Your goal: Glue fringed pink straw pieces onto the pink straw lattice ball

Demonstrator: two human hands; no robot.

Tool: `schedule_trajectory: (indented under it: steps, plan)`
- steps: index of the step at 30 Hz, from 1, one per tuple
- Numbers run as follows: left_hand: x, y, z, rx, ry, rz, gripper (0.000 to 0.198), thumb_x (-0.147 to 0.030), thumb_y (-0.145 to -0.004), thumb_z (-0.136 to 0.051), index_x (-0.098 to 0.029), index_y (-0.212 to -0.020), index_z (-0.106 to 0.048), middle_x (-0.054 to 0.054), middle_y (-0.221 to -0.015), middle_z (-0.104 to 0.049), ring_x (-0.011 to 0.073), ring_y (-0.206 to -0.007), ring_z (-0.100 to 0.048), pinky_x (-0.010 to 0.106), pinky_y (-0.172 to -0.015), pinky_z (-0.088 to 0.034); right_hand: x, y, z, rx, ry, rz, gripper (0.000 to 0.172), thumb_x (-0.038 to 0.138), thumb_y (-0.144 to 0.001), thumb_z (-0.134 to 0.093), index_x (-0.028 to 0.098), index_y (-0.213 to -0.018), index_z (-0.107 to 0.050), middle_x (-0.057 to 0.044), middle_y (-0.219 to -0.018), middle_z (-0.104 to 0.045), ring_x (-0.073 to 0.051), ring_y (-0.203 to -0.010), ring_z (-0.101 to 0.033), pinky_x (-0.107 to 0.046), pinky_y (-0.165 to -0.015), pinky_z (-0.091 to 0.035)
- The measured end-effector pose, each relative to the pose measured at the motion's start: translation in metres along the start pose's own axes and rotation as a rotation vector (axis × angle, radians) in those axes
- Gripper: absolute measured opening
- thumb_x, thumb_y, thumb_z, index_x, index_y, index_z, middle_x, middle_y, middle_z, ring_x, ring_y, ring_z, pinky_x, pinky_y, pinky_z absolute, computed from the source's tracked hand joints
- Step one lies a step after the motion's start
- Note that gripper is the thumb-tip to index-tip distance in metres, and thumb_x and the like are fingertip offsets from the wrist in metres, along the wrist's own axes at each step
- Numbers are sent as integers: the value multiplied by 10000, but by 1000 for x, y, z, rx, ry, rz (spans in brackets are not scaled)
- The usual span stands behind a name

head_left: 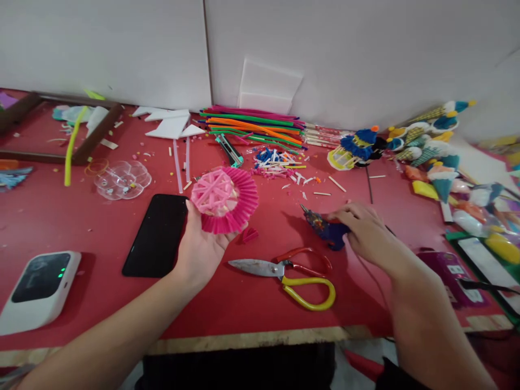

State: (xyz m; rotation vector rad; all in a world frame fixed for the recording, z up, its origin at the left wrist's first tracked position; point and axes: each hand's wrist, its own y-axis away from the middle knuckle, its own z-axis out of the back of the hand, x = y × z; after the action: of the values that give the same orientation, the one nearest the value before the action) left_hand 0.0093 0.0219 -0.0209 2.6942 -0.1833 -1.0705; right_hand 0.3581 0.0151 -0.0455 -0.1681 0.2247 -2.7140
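A round pink craft piece (216, 192), with crossed light-pink strips on one face and a pleated magenta rim, is held up over the table by my left hand (202, 246). Fingers of that hand are closed about its underside. My right hand (368, 233) is closed on a dark blue glue gun (331, 234) whose stained nozzle points up and left. Part of the gun's grip is hidden by the fingers. Between my hands lie scissors (280, 269) with one red and one yellow handle. A small magenta scrap (249, 234) rests above them.
A black phone (156, 235) and a white device (43, 290) lie on the left. Behind are pipe cleaners (252, 127), a cutter knife (229, 150), a clear flower-shaped tray (123, 180) and cut bits (280, 162). Cone-shaped crafts (434, 141) crowd the right; a purple pouch (450, 279) sits nearer.
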Motion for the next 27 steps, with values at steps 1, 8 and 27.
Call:
schedule_trajectory:
  steps: [1, 8, 27]
  plan:
    - [1, -1, 1, 3, -1, 4, 496, -627, -954, -547, -302, -1320, -624, 56, -1287, -721, 251, -1159, -700, 327, -817, -636, -10, 4, -3, -23, 11, 14, 492, -2, -699, -452, 215, -1049, -722, -133, -1060, -680, -305, -1014, -649, -494, -895, -539]
    - [4, 1, 4, 19, -64, -41, 652, -689, -764, -747, -289, -1260, -612, 77, -1279, -706, 303, -1201, -680, 387, -843, -641, -75, 9, -9, -36, -169, 163, 552, -3, -697, -439, 280, -1002, -801, -105, -1256, -664, -303, -1261, -607, -542, -1023, -525]
    - [7, 5, 9, 32, -149, -90, 576, -406, -640, -943, -309, -1113, -630, 5, -1149, -745, 251, -1133, -702, 424, -1025, -547, 162, -58, 16, -448, -549, 166, 59, 159, -894, -664, 191, -940, -648, -63, -842, -744, -191, -804, -701, -317, -744, -592]
